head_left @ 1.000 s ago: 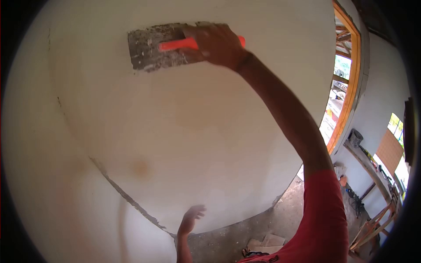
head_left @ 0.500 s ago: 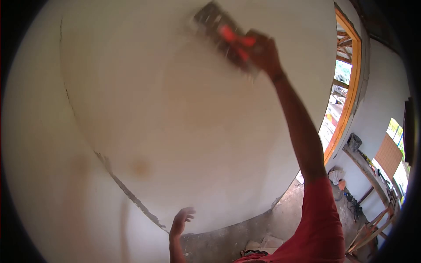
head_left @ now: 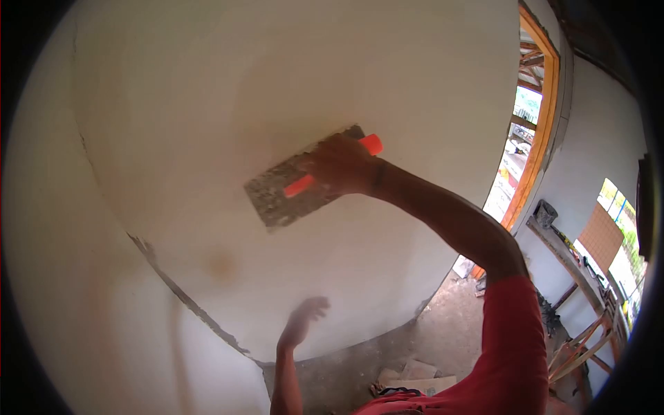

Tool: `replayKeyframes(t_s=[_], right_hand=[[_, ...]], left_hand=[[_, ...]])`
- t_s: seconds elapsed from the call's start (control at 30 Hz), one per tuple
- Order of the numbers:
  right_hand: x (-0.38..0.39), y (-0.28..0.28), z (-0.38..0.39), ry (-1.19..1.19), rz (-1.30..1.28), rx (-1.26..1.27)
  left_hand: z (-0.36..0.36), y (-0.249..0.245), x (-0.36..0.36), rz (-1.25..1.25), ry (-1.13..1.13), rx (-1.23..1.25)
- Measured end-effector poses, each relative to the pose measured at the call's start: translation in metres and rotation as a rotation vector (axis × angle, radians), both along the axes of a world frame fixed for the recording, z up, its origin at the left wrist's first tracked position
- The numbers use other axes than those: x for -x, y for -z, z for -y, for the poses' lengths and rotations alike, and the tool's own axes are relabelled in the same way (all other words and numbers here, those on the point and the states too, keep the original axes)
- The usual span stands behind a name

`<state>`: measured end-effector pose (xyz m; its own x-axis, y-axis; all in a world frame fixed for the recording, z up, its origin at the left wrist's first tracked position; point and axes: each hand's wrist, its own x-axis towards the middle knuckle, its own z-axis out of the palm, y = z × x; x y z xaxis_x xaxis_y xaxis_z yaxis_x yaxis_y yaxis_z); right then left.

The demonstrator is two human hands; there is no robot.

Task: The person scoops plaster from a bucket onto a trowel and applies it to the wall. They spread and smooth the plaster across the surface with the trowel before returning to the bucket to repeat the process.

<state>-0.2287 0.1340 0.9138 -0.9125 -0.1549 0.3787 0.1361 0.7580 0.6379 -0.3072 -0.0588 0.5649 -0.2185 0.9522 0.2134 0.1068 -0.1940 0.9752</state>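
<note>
A rectangular trowel [head_left: 266,200] with a grey, stained blade and a red-orange handle lies against the pale wall [head_left: 207,104]. My right hand [head_left: 339,164] is wrapped round its handle, near the middle of the wall. Lower down, my left hand [head_left: 303,321] is raised before the wall, fingers apart and slightly curled, holding nothing. It is a little blurred.
An orange-framed opening [head_left: 539,138] stands at the right. Beyond it, a wooden bench [head_left: 567,259] carries a grey container [head_left: 545,213] and small items. Flat pieces [head_left: 418,380] lie on the floor below. A dark, rough seam [head_left: 187,297] runs along the wall's lower left.
My right hand has brought the trowel down and slightly left from the upper wall, turning it to a different slant. My left hand has risen slightly and moved right. The view has shifted a little.
</note>
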Motion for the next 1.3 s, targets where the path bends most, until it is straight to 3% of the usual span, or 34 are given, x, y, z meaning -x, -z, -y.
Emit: replayKeyframes(t_s=[0.03,0.1,0.17,0.23,0.3,0.33,0.43,0.47,0.57,0.6,0.7,0.73,0.77,0.83,0.93,0.97,1.03,1.13,1.23,1.3], right_hand=[[-0.012,-0.008,-0.007,0.004,0.037,-0.065],[-0.033,-0.059,-0.019,-0.078,-0.263,-0.026],[-0.044,-0.124,-0.022,-0.062,-0.389,-0.191],[-0.040,-0.173,-0.041,-0.124,-0.514,-0.169],[-0.048,-0.193,0.001,0.218,-0.282,-0.034],[-0.048,-0.191,0.011,0.389,-0.158,0.035],[-0.028,-0.105,-0.044,-0.167,-0.258,-0.104],[-0.027,-0.070,-0.037,0.082,-0.166,0.019],[-0.039,0.054,-0.058,-0.060,-0.140,-0.013],[-0.056,0.057,-0.032,0.245,0.167,0.140],[-0.081,0.064,-0.061,-0.015,-0.022,0.114],[-0.086,0.041,-0.060,-0.194,-0.268,0.028],[-0.087,0.029,-0.087,-0.207,-0.336,-0.078],[-0.096,-0.020,-0.081,-0.198,-0.322,-0.036],[-0.080,-0.013,-0.084,-0.246,-0.211,-0.254],[-0.077,0.011,-0.089,-0.300,-0.177,-0.237],[-0.081,0.076,-0.109,-0.112,-0.062,-0.045],[-0.109,0.088,-0.087,-0.169,-0.062,0.051],[-0.138,0.053,-0.085,-0.089,-0.609,0.312],[-0.146,0.009,-0.113,-0.130,-1.014,0.723]], left_hand=[[0.011,0.011,0.000,0.025,-0.001,0.020],[0.014,0.023,0.002,0.062,-0.022,0.040],[0.022,0.034,0.000,0.084,-0.070,0.089],[0.025,0.044,-0.003,0.100,-0.083,0.098],[0.028,0.057,-0.003,0.137,-0.083,0.119],[0.029,0.065,0.000,0.156,-0.089,0.141],[0.031,0.077,0.001,0.191,-0.085,0.176],[0.021,0.069,0.002,0.176,-0.077,0.156],[0.011,0.057,-0.006,0.113,-0.067,0.081],[0.011,0.054,-0.009,0.093,-0.066,0.062],[0.024,0.061,-0.007,0.116,-0.065,0.072],[0.027,0.062,-0.007,0.129,-0.078,0.089],[0.034,0.066,-0.011,0.150,-0.088,0.127],[0.038,0.083,-0.016,0.192,-0.087,0.157],[0.036,0.092,-0.025,0.236,-0.090,0.168],[0.040,0.092,-0.024,0.244,-0.094,0.177],[0.046,0.093,-0.024,0.236,-0.098,0.176],[0.058,0.080,-0.019,0.194,-0.126,0.153],[0.091,0.106,-0.003,0.239,-0.181,0.216],[0.112,0.117,0.005,0.249,-0.224,0.308]])
